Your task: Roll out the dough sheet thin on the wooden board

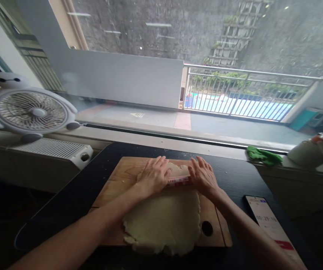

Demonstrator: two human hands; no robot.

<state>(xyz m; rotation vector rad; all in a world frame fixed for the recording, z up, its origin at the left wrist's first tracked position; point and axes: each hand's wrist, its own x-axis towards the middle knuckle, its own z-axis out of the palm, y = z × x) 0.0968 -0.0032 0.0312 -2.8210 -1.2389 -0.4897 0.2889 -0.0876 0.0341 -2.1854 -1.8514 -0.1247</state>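
Observation:
A sheet of pale rolled-out dough (163, 217) covers much of a wooden cutting board (109, 191), its ragged near edge reaching the front of the board. Across the dough's far part lies a cylinder with a red-and-white label (180, 181), perhaps a bottle or tube; its ends are hidden under my hands. My left hand (154, 172) lies over its left end, fingers stretched forward. Over the right end rests my right hand (203, 174), palm down with fingers extended and slightly spread. Neither hand is wrapped round the cylinder.
The board stands on a dark table (74, 204). A phone (271, 221) showing a timer lies at the right. A white fan (34, 112) stands on a heater at the left. On the windowsill are a green cloth (264, 156) and a pale pot (305, 153).

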